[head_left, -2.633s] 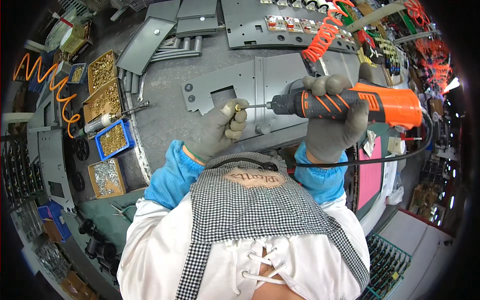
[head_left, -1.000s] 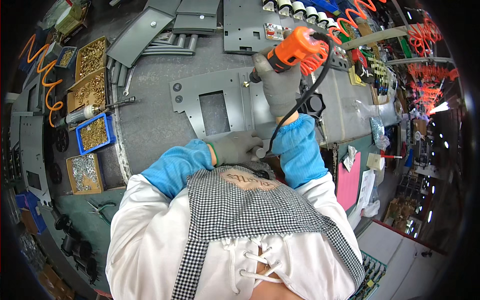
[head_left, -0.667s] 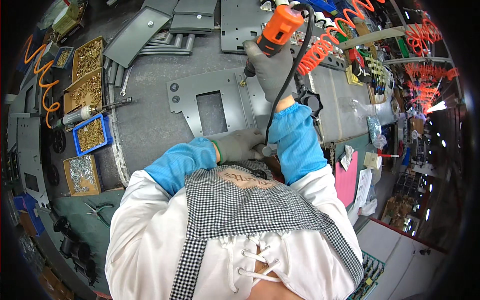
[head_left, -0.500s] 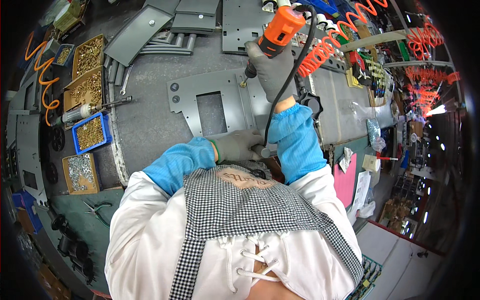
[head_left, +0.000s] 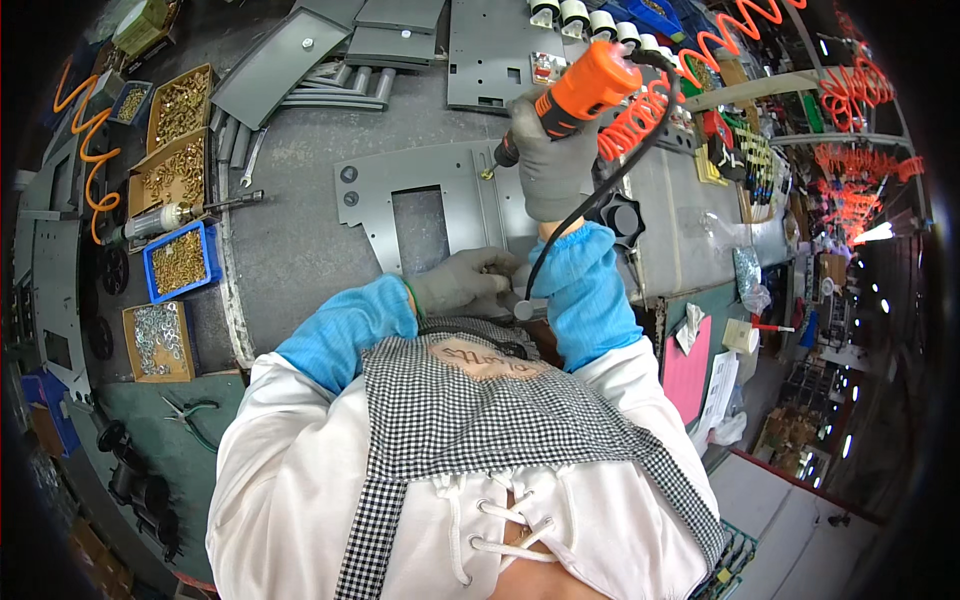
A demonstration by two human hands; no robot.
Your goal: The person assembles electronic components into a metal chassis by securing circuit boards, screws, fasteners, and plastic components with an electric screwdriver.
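My right hand (head_left: 555,165), in a grey glove, is wrapped round an orange and black power screwdriver (head_left: 580,92) with a black cord. The tool is tilted, its nose end near a brass-coloured fastener (head_left: 487,174) on a grey metal panel (head_left: 463,215). The panel lies flat before me and has a rectangular cut-out. At its near edge is my left hand (head_left: 458,283), also gloved, with bent fingers close to the round end of a grey tube (head_left: 523,310). Whatever those fingers hold is hidden. A black star-shaped knob (head_left: 622,218) sits right of my right wrist.
Boxes of brass fittings (head_left: 180,180), a blue tray (head_left: 213,262) and a box of silver washers (head_left: 160,342) line the left. A second power tool (head_left: 165,222) and a wrench (head_left: 254,160) lie nearby. Pliers (head_left: 190,415) are lower left. Metal plates (head_left: 285,65) and tubes (head_left: 335,100) sit behind.
The screwdriver and my right hand have shifted a little right and nearer, and the tool's tip has left the fastener. My left hand has moved slightly left and up, its fingers less tightly curled.
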